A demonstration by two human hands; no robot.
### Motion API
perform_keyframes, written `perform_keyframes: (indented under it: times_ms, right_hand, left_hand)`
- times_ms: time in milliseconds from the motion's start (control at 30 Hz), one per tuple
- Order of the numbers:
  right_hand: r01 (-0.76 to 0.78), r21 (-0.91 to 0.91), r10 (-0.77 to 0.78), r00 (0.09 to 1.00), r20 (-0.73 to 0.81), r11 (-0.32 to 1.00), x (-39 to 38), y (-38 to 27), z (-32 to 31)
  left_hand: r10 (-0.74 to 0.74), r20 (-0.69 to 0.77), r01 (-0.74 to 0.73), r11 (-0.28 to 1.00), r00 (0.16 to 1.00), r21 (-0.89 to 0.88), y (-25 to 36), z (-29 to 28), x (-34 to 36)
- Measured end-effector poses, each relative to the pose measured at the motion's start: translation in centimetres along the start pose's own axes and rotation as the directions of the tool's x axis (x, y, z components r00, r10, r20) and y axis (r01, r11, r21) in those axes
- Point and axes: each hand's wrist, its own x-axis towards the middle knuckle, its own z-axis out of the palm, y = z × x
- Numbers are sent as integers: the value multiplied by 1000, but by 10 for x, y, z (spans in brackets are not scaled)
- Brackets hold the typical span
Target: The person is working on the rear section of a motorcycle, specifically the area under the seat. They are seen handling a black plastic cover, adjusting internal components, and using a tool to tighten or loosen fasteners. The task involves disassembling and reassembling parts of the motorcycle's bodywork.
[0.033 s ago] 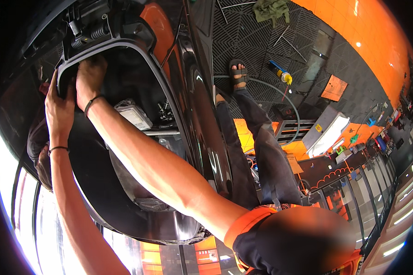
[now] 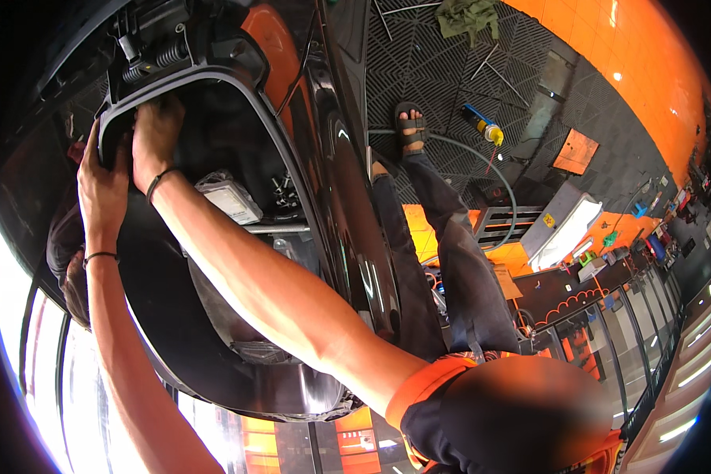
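Observation:
My left hand (image 2: 103,186) has its fingers closed round the left side of the rubber-edged rim (image 2: 229,84) of a black vehicle storage compartment. My right hand (image 2: 156,136) is inside the compartment, just beneath that rim and beside the left one, fingers curled; whatever they hold is hidden. A white plastic-wrapped package (image 2: 229,200) and small metal parts (image 2: 284,189) lie lower in the compartment. A hinge with springs (image 2: 166,55) is above the opening. Glossy black bodywork (image 2: 344,197) runs along the right.
On the black mat floor (image 2: 419,63) are a blue-and-yellow can (image 2: 482,122), metal rods, a green cloth (image 2: 466,17), an orange square (image 2: 575,150) and a curved hose. My sandaled foot (image 2: 411,126) stands there. Part of another person (image 2: 67,261) shows at left. Tools line the far right.

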Motion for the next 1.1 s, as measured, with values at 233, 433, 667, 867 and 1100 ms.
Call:
perform_keyframes:
  times_ms: [233, 433, 667, 867, 1100]
  right_hand:
    - [7, -49, 3, 979, 205, 999, -5, -10, -8]
    - [8, 3, -8, 981, 191, 1000, -3, 1, -8]
    - [2, -92, 8, 995, 99, 996, -7, -8, 1]
    - [-13, -126, 27, 993, 117, 992, -4, -3, 0]
    - [73, 45, -73, 997, -11, 996, -5, 2, 3]
  left_hand:
    - [-79, 40, 82, 994, 996, -73, 8, 0, -1]
    - [-64, 48, 69, 993, 997, -95, 4, -1, 0]
    - [-72, 48, 77, 993, 996, -91, 4, 1, 0]
    - [-61, 44, 66, 993, 997, -103, 5, 0, -1]
    - [-56, 35, 58, 997, 998, -43, -1, 4, 4]
